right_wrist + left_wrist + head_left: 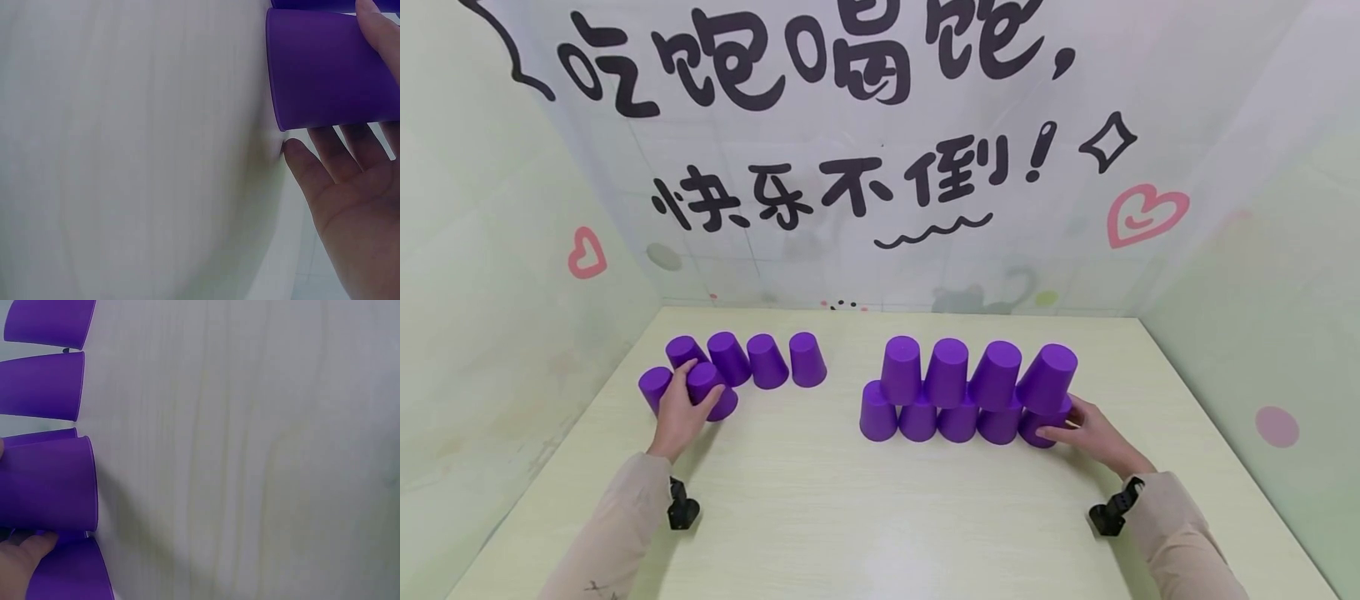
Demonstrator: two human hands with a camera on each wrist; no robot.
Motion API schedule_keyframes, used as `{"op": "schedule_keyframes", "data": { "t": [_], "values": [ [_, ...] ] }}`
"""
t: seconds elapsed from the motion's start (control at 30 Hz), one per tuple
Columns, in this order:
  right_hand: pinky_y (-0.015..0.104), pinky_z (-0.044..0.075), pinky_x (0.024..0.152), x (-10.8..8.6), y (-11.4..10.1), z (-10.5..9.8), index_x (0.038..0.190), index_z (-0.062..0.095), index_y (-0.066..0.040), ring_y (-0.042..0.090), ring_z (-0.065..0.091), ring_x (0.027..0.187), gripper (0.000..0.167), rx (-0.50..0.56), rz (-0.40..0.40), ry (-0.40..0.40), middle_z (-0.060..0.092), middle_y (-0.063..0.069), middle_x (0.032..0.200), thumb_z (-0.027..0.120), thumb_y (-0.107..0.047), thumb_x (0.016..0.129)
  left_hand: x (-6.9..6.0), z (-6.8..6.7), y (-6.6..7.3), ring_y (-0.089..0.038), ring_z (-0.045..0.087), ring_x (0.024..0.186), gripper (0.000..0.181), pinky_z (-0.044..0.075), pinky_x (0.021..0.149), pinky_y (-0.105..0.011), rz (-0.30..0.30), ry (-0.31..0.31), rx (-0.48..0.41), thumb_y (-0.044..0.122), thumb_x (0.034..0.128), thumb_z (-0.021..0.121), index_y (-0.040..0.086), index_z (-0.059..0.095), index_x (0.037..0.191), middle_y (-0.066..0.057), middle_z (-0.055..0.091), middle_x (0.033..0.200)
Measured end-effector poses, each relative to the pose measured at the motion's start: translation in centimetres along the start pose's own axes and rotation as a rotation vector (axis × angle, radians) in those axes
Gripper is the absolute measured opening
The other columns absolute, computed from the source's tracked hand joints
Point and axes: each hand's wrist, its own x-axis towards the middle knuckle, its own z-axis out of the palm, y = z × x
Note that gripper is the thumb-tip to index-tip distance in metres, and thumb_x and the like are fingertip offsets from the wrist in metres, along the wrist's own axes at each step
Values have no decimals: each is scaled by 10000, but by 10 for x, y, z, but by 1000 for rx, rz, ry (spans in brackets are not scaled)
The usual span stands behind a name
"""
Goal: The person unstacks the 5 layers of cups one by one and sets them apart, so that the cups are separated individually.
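Note:
Over on the left, my left hand (679,417) grips an upside-down purple cup (706,380) standing in front of other cups. The left wrist view shows that cup (47,484) between the thumb and the fingers (28,550), with most of the hand out of frame. My right hand (1097,433) holds the rightmost lower cup (1039,428) of a two-level row of upside-down purple cups. Its thumb lies across the front of this cup (331,69), and the other fingers (334,153) reach along its side and partly behind it. Upper cups (950,371) straddle the gaps below.
Several upside-down purple cups (767,362) stand in a line at the back left, with one cup (653,385) at the far left. A pale wood-grain table (880,517) carries everything. Printed fabric walls (880,275) close in the back and both sides.

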Motion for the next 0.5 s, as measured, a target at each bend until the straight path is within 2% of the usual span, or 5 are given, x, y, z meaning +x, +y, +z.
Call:
{"op": "schedule_keyframes", "data": {
  "t": [0.3,0.5],
  "values": [
    [330,459,797,1,2,0,1312,367,-11,341,490,1043,646,4,2,2,497,216,1188,682,-196,780,1,-3,0,-464,329,1165,742,300,943,-559,-5,-21,11,286,862,570,-2,141,1395,-315,285,1326],
    [329,455,801,1,2,0,1318,359,-10,361,483,1053,656,16,8,-2,491,224,1194,683,-197,779,2,-5,4,-457,291,1195,785,268,963,-562,31,-23,17,317,852,580,19,112,1407,-279,240,1372]
  ]
}}
